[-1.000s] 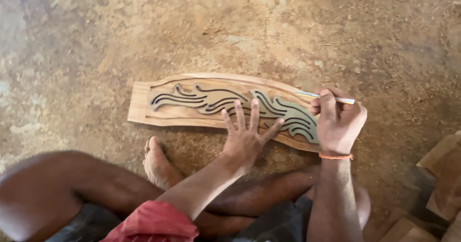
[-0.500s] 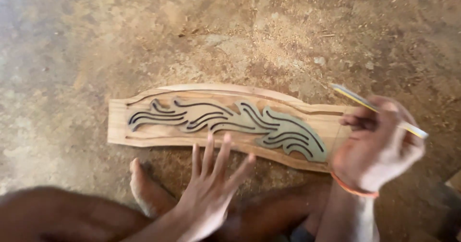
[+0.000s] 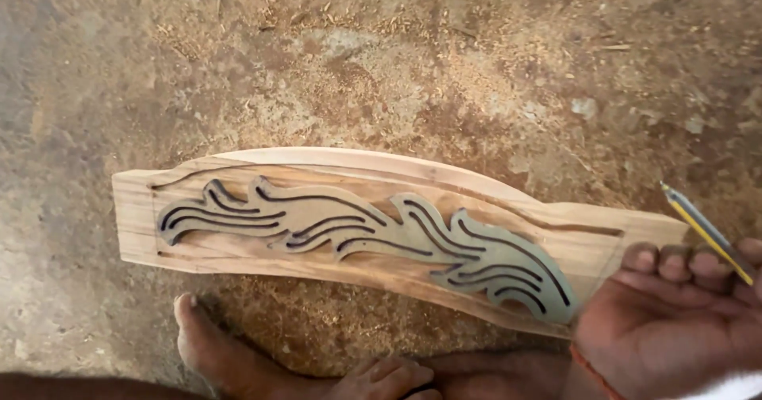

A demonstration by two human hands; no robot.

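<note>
Right hand (image 3: pixel 675 321), fingers curled together around a yellow pencil (image 3: pixel 709 233), hovers at the right end of the carved wooden panel (image 3: pixel 381 237) lying flat on the sawdust-strewn floor (image 3: pixel 397 67); left hand (image 3: pixel 385 380), fingers loosely together, rests low beside the bare foot (image 3: pixel 214 352).

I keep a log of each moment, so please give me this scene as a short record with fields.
Place: dirt floor strewn with sawdust
Main thing: curved wooden board, lying flat
On the board: grey flame-shaped stencil
Right hand: palm up at the board's right end, holding a yellow pencil
Left hand: at bottom edge, off the board, holding nothing
Also seen: bare foot just below the board
</note>
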